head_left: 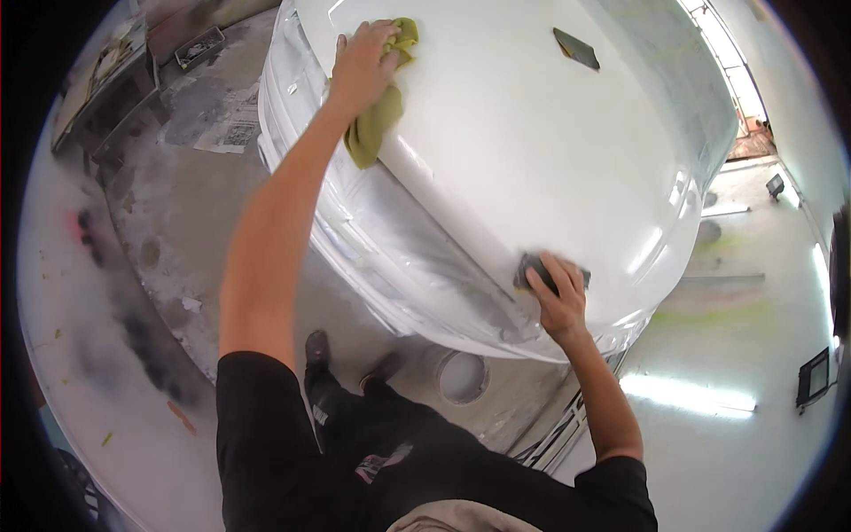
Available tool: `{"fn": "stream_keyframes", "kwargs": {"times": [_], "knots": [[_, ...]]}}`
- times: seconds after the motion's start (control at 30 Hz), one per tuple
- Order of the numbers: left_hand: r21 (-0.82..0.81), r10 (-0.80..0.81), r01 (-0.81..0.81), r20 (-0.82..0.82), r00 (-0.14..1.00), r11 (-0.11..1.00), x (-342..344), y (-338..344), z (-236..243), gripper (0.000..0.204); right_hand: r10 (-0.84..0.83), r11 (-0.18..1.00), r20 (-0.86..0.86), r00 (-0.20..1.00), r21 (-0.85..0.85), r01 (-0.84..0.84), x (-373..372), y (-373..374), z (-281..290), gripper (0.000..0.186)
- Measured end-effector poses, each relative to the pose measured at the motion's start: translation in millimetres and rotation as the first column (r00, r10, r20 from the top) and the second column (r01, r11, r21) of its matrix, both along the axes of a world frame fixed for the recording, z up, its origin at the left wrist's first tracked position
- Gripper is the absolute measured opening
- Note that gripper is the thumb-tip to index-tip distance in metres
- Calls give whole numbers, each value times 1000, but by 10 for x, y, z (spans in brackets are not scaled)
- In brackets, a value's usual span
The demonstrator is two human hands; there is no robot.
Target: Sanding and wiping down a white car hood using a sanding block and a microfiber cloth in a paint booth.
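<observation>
A glossy white car panel fills the upper middle, with clear plastic masking along its near edge. My left hand grips a crumpled olive-green cloth against the panel's upper left edge; part of the cloth hangs down over that edge. Toward the lower right, my right hand is closed on a dark grey pad, pressed on the panel near its near edge. A separate dark rectangular piece lies on the panel at the upper right.
A round bucket stands on the grey floor below the panel, near my feet. A metal shelf or trough is at the far left. A white wall with strip lights and black floodlights runs along the right.
</observation>
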State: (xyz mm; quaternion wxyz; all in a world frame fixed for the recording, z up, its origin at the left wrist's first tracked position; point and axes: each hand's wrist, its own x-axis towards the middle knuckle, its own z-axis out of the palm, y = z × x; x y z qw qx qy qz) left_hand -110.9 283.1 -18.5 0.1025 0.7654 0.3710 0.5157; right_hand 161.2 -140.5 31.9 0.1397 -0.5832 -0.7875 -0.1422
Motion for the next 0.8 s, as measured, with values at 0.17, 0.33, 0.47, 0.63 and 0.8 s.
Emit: {"fn": "stream_keyframes", "kwargs": {"times": [0.17, 0.33, 0.47, 0.63, 0.8], "knots": [[5, 80, -80, -22, 997, 997, 278, -58, 111, 42, 193, 971, 36, 980, 134, -197, 64, 1673, 322, 43], [-70, 113, -126, -161, 980, 990, 28, 54, -46, 43, 133, 982, -93, 987, 145, -119, -241, 2025, 145, 45], [-34, 69, -74, -124, 990, 997, 299, -223, 82, 38, -70, 992, -34, 997, 100, 73, 26, -125, -54, 40], [85, 40, -29, -126, 991, 996, 397, -432, 281, 40, -137, 990, -12, 990, 21, 138, 402, 325, 165, 43], [69, 50, -41, -130, 990, 997, 630, -379, 198, 39, -131, 961, -77, 988, 233, 146, 656, 2250, 591, 42]]}}
